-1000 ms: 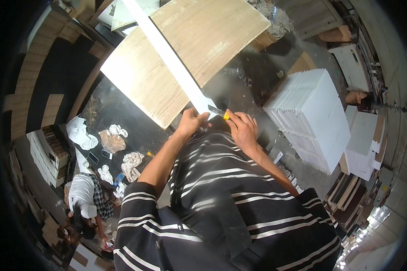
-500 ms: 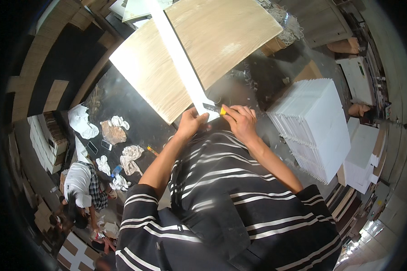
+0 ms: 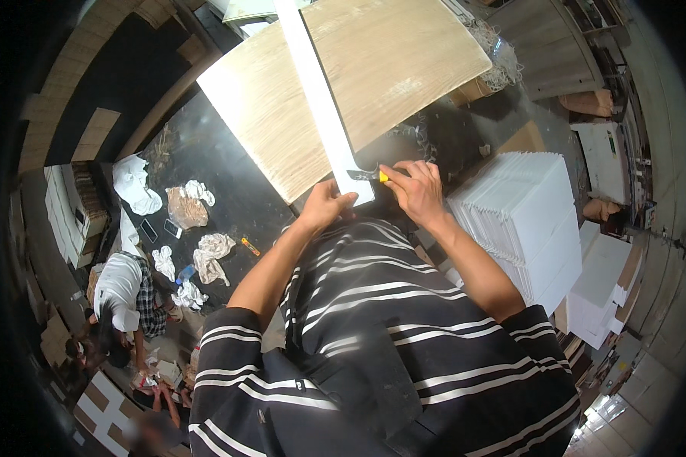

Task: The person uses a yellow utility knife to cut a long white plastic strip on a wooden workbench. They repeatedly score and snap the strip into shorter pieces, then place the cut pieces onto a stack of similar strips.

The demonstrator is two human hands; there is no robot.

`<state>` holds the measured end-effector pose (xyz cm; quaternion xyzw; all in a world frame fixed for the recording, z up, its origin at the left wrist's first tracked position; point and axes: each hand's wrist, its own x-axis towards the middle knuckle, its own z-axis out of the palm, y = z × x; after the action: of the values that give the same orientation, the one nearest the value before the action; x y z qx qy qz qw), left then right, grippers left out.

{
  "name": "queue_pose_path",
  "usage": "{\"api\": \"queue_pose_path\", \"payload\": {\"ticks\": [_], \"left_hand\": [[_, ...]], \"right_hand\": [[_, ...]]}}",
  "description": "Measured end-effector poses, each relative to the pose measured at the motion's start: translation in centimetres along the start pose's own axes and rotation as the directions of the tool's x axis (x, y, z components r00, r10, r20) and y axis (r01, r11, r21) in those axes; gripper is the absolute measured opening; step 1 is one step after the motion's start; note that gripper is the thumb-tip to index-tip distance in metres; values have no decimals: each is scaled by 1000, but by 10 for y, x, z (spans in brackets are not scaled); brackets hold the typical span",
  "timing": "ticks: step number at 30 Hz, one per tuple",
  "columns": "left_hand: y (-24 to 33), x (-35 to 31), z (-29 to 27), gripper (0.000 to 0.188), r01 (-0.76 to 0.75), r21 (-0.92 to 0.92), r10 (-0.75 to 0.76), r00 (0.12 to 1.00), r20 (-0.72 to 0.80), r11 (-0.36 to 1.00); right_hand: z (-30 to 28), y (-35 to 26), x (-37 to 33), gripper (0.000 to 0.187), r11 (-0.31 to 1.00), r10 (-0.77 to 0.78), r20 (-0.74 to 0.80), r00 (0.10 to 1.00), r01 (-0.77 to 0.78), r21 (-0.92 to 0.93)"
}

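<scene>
A long narrow white board (image 3: 316, 91) lies across a wood-grain panel (image 3: 404, 61), its near end jutting past the panel towards my body. My left hand (image 3: 325, 206) pinches that near end from the left, thumb on top. My right hand (image 3: 418, 189) is closed round the yellow handle of a knife (image 3: 364, 175), whose dark blade lies flat over the board close to its end. A thin curled sliver (image 3: 375, 166) shows by the blade. Part of the knife's handle is hidden in my right fist.
Stacked white panels (image 3: 514, 206) stand at right. On the dark table (image 3: 244, 198) at left lie crumpled white rags (image 3: 213, 247), two phones (image 3: 172, 228), a blue bottle (image 3: 186, 274) and a yellow stick-like tool (image 3: 250, 246). Another person (image 3: 122, 286) bends at far left.
My right hand with the knife has shifted slightly right and up, and the curled sliver is more visible. The view has moved a little. My left hand keeps its hold on the board.
</scene>
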<state>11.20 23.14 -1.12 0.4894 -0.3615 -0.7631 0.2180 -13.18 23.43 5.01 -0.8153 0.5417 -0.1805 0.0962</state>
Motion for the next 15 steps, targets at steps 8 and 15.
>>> {"api": "queue_pose_path", "payload": {"ticks": [8,15], "left_hand": [[-3,0,0,28,-8,20,9,1000,-13,1000],[-6,1,-4,28,-20,-14,20,1000,16,1000]], "right_hand": [[16,-2,34,31,996,-87,-4,996,87,20],[31,-12,33,30,996,61,-72,996,-56,74]]}}
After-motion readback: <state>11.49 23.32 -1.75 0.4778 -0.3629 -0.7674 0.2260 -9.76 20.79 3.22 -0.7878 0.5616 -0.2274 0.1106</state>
